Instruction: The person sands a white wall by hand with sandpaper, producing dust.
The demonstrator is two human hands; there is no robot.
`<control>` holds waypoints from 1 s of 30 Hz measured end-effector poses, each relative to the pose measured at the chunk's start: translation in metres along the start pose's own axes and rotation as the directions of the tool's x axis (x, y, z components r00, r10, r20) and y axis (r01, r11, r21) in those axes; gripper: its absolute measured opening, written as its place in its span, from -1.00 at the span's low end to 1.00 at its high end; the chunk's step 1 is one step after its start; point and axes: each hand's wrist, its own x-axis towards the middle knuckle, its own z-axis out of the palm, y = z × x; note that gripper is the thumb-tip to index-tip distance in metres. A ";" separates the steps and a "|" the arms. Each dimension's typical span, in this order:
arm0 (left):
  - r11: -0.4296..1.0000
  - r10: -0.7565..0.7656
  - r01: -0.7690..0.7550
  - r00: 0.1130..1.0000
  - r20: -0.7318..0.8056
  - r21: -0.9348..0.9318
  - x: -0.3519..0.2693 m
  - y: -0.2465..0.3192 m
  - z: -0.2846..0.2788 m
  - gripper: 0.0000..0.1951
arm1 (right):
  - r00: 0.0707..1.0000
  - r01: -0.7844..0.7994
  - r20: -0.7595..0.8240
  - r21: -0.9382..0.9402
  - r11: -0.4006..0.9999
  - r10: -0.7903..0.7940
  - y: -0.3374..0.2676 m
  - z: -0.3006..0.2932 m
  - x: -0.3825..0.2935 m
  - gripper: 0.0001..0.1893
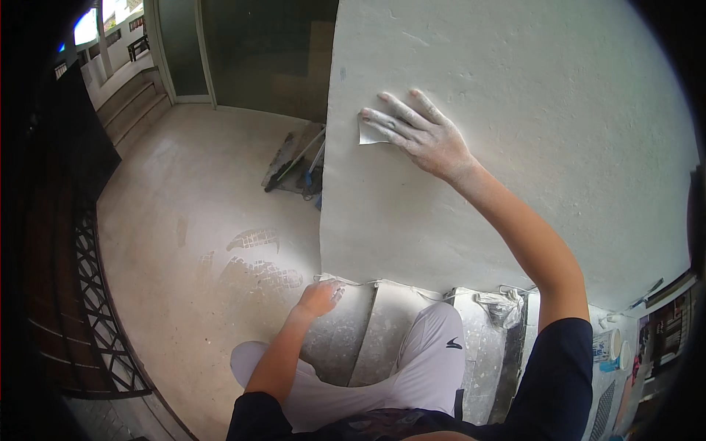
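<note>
My right hand [422, 132], coated in white dust, presses flat on a pale plastered wall [397, 231] with its fingers spread. Under those fingers is a small white sheet, apparently sandpaper [372, 134]; one corner sticks out to the left and the rest is hidden. Small pits and scratches mark the plaster. Lower down, my left hand [322, 297] hovers by the wall's bottom left corner, dusty too, its fingers loosely curled with nothing seen in them. I cannot tell whether it touches the corner.
Dusty steps [369, 331] run along the wall's foot beneath my legs, with a knotted plastic bag [502, 307] on them. Tubs [606, 345] stand at right. Brooms [298, 162] lie on a mat by the glass door [259, 60]. Dark metal latticework [102, 286] borders the floor at left.
</note>
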 end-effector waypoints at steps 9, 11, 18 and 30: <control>0.998 0.021 -0.022 0.999 0.032 0.050 0.006 0.005 -0.010 -0.67 | 0.968 -0.250 -0.002 -0.003 0.968 0.250 0.032 -0.023 0.001 -0.36; 0.998 0.023 -0.024 1.000 0.019 0.050 0.010 0.005 -0.019 -0.67 | 0.986 -0.162 -0.051 -0.089 0.983 0.158 0.052 -0.026 0.006 -0.36; 0.997 0.075 -0.076 0.996 -0.048 -0.019 0.026 0.034 -0.036 -0.69 | 0.838 -0.529 -0.140 0.029 0.848 0.527 0.026 -0.020 0.034 -0.31; 0.998 0.051 -0.055 0.995 -0.091 -0.040 0.035 0.034 -0.056 -0.70 | 0.880 -0.443 -0.172 0.039 0.896 0.443 0.022 -0.028 0.066 -0.39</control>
